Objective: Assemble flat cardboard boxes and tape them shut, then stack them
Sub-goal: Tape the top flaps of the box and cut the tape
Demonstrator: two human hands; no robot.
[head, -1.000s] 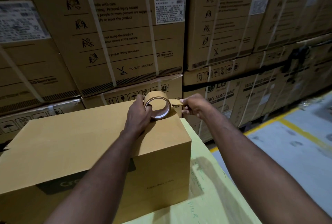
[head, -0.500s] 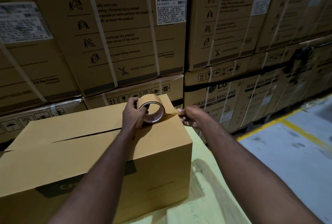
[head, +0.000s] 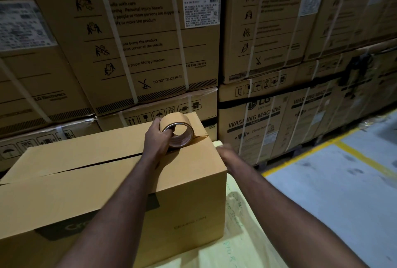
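A brown cardboard box [head: 86,184] lies in front of me, its top flaps folded down with a dark open seam running along the middle. My left hand [head: 155,140] grips a roll of brown tape [head: 179,127] that stands on the box top at the seam's right end. A short strip of tape [head: 202,135] runs from the roll to the box's right top edge. My right hand [head: 227,153] is blurred, just past that edge against the box's right side. Its fingers are not clear.
The box sits on a pale green sheet [head: 247,237] with handwriting on it. Tall strapped appliance cartons [head: 150,42] are stacked like a wall close behind. Grey floor [head: 343,192] with a yellow line [head: 352,156] lies to the right.
The roll came down from the air onto the box top and shifted left. My right hand let go of the tape end and dropped to the box's right edge.
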